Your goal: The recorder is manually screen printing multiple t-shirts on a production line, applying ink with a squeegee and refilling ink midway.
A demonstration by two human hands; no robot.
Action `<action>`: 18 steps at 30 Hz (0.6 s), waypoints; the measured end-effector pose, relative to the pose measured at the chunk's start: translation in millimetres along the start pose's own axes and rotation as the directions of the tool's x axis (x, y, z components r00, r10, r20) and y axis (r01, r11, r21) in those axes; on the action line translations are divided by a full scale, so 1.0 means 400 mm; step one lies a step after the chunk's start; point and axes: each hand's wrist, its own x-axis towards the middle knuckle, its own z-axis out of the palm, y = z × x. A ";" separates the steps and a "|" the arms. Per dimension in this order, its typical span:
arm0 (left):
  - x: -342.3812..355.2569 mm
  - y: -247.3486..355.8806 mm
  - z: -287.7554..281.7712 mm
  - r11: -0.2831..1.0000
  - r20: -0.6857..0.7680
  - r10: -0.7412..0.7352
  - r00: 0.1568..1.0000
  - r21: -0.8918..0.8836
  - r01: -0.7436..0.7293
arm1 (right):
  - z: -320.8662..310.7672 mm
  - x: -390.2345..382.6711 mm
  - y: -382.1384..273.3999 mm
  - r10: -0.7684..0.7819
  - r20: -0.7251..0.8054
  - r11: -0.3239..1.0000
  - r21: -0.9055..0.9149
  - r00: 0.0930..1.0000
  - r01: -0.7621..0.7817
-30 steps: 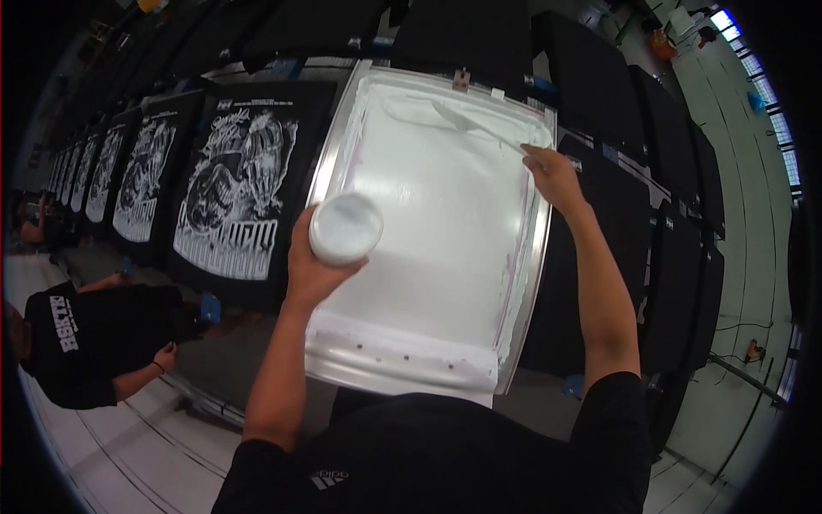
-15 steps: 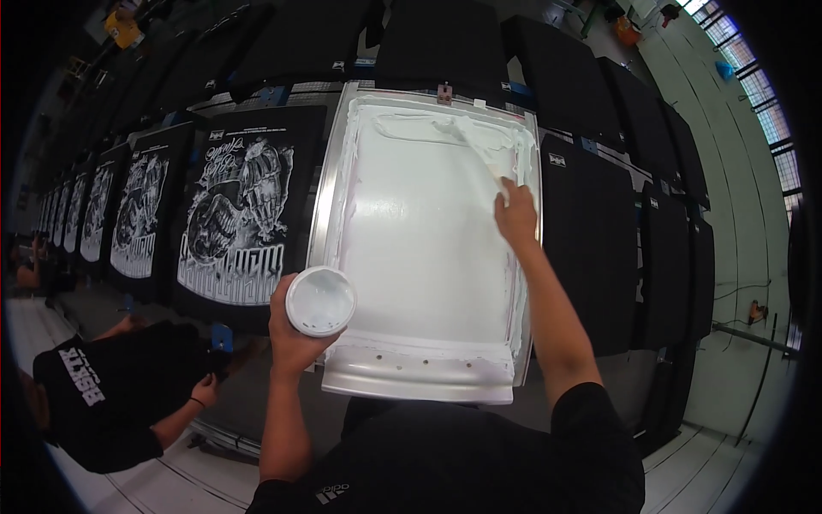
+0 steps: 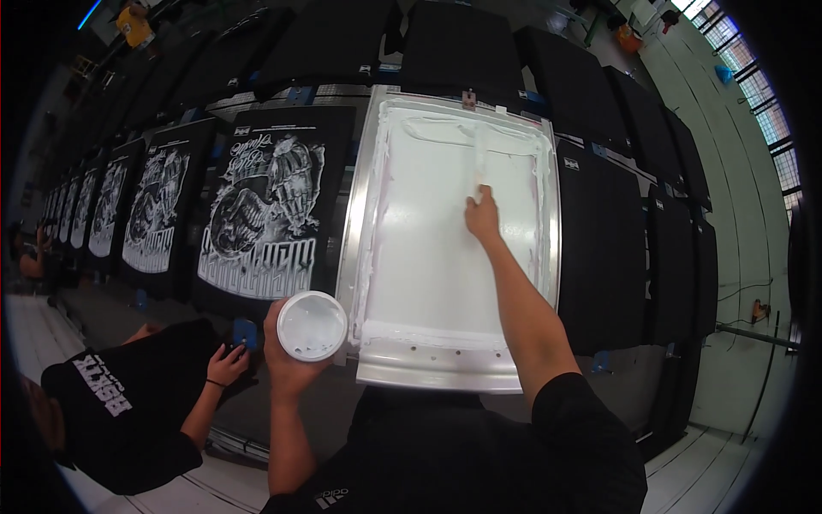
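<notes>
A screen-printing frame [image 3: 351, 244] with a metal edge and white mesh lies in front of me, white ink smeared along its far end and sides. My left hand [image 3: 291, 364] grips a white tub [image 3: 312, 324] of white ink at the frame's near left corner. My right hand [image 3: 481, 210] is closed on a pale spatula [image 3: 478, 163] over the upper middle of the mesh, its blade in the ink at the far end.
Printed black shirts on boards [image 3: 257, 218] run off to the left. More black shirt-covered boards [image 3: 599, 257] stand right and behind. A co-worker in black [image 3: 120, 403] is at lower left, another person in yellow [image 3: 135, 27] far back. A walkway [image 3: 719, 240] runs along the windows.
My right hand has moved down and leftward from the frame's upper right to its middle, with the spatula swung more upright. My left hand has lowered the tub to the near left corner.
</notes>
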 end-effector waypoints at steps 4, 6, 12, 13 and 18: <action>-0.019 0.014 -0.014 1.000 -0.035 0.009 0.999 -0.004 -0.009 | 0.106 -0.024 -0.147 -0.051 0.093 0.998 0.029 0.994 0.048; -0.026 0.028 -0.015 0.999 -0.067 0.009 0.998 -0.031 -0.011 | 0.127 -0.035 -0.207 -0.088 0.201 0.995 -0.034 0.976 0.097; -0.040 0.041 -0.006 0.998 -0.096 -0.047 0.994 -0.049 0.043 | 0.029 -0.060 -0.221 -0.173 0.373 0.942 -0.209 0.911 0.264; -0.042 0.022 -0.009 1.000 -0.077 -0.010 0.997 0.029 0.012 | -0.016 -0.071 -0.212 -0.207 0.344 0.934 -0.209 0.916 0.290; -0.014 0.024 0.013 0.969 -0.080 -0.004 0.997 0.245 0.023 | -0.315 -0.123 -0.141 -0.457 0.300 0.880 0.012 0.837 0.475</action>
